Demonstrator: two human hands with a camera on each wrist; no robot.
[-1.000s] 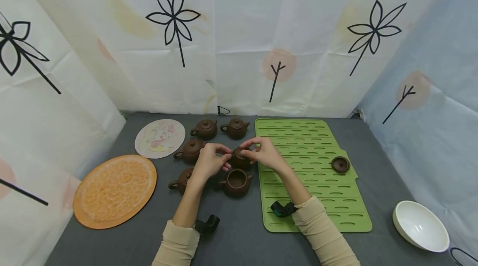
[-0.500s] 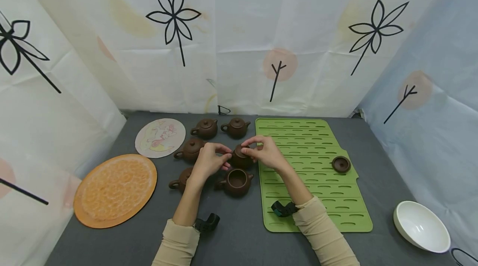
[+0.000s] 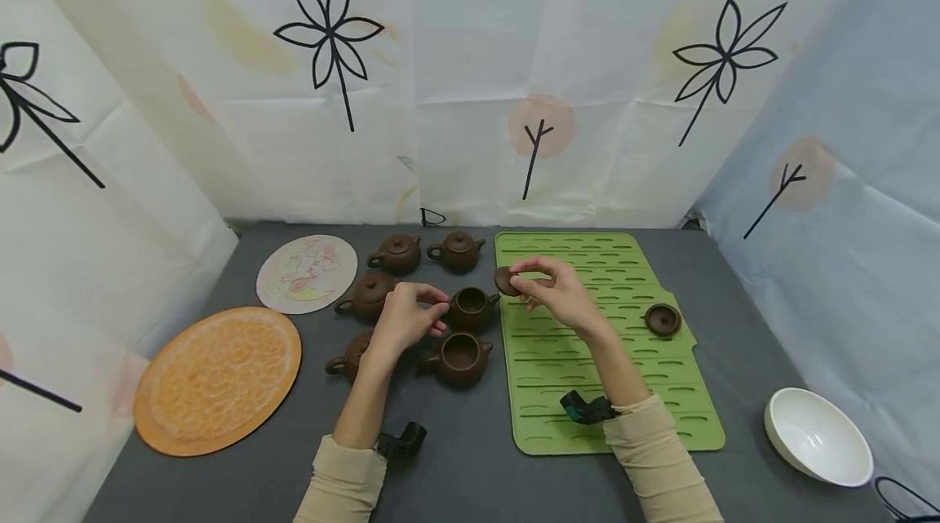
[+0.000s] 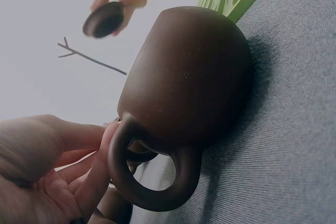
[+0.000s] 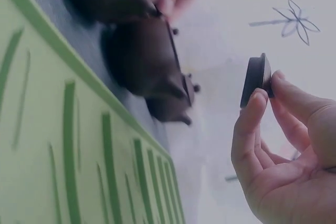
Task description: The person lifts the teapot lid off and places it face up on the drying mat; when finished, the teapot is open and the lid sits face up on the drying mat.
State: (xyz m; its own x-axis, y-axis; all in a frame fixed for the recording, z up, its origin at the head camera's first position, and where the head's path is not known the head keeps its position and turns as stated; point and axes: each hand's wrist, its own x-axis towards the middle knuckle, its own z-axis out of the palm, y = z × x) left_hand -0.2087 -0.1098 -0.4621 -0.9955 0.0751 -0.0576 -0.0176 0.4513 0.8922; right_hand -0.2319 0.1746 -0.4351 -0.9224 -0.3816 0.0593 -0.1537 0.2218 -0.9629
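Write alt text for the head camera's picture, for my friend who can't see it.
A person's right hand holds a brown teapot lid in the air while the left hand grips an open brown teapot. Other brown teapots stand nearby on a dark grey table; a second lid lies on a green ridged mat to the right.

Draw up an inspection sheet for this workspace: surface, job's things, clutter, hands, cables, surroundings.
Surface: dark gray tabletop with a green ridged mat on it.
Job's things: rear open teapot, front open teapot, held lid, second lid on the green mat; four other teapots, one partly hidden.
Clutter: white bowl at right; orange round mat and pale round mat at left.
Hands: left hand pinches the rear open teapot's handle; right hand holds the held lid in the air.
Cables: nothing seen.
Surroundings: fabric sheets with flower prints, behind and on both sides.
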